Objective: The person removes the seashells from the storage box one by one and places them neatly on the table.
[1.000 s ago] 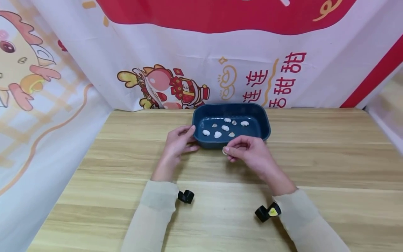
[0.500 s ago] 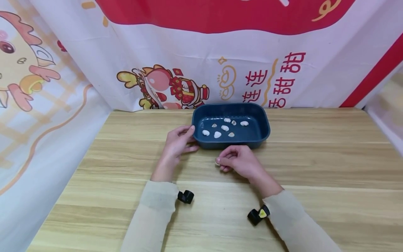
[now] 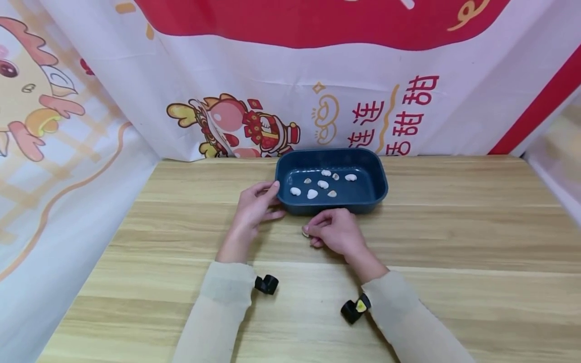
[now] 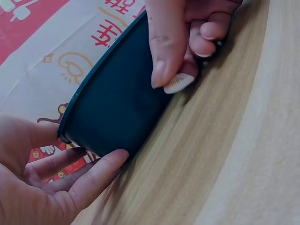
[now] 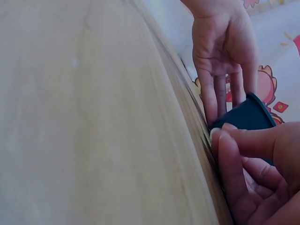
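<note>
A small ribbed white seashell (image 4: 179,83) is pinched between the thumb and index finger of my right hand (image 3: 339,232), in front of the dark blue basin (image 3: 295,207). My left hand (image 3: 252,207) touches the basin's left end. Its thumb lies at the rim, and its fairly straight fingers reach along the outer wall, as the left wrist view shows. Several white shells (image 3: 323,184) and smaller brownish ones (image 3: 332,193) lie spread over the basin floor. Seen from the right wrist, the pinched shell pokes out just past the fingertips.
The basin stands at the back edge of the wood-grain table (image 3: 454,227), close against a printed white and red cloth (image 3: 290,70). A second cloth (image 3: 91,212) hangs along the left side. Black wrist cameras (image 3: 267,285) sit at both sleeve cuffs.
My right hand has moved from the basin's front rim, left and toward me, carrying the pinched shell low in front of the basin. My left hand has stayed at the basin's left end.
</note>
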Tool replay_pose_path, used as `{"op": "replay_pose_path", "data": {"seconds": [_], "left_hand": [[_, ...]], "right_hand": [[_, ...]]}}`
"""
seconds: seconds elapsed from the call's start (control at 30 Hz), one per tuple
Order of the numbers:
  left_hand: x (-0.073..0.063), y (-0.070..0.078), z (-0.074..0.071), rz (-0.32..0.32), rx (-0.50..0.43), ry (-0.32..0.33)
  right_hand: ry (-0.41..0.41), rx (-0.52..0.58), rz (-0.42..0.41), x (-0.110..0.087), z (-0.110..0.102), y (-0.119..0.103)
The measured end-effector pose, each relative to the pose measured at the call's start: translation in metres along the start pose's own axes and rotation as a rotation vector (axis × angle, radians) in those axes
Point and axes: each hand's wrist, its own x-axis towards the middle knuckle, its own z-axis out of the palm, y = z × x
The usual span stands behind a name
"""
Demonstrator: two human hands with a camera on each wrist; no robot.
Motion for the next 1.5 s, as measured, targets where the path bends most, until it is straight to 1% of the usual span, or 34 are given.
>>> {"op": "replay_pose_path", "data": {"seconds": [0.2,0.5,0.7,0.93,1.03,1.3,1.5], "left_hand": [[0.001,0.000,-0.001,-0.002,-0.003,-0.001],[0.002,0.000,-0.001,0.010,0.002,-0.006],[0.003,-0.001,-0.002,0.006,0.000,0.004],[0.003,-0.002,0.003,0.004,-0.017,0.052],[0.003,-0.002,0.004,0.001,-0.028,0.062],[0.003,-0.003,0.004,-0.004,-0.032,0.059],[0.003,-0.003,0.004,-0.002,-0.040,0.052]], "right_hand": [[0.012,-0.110,-0.021,-0.001,0.004,-0.004],[0.037,-0.196,-0.055,-0.002,0.009,-0.005],[0.050,-0.236,-0.083,-0.001,0.012,-0.005],[0.052,-0.258,-0.075,0.001,0.013,-0.006],[0.050,-0.261,-0.075,0.001,0.013,-0.006],[0.053,-0.275,-0.080,0.000,0.012,-0.006],[0.055,-0.263,-0.081,0.000,0.012,-0.004]]}}
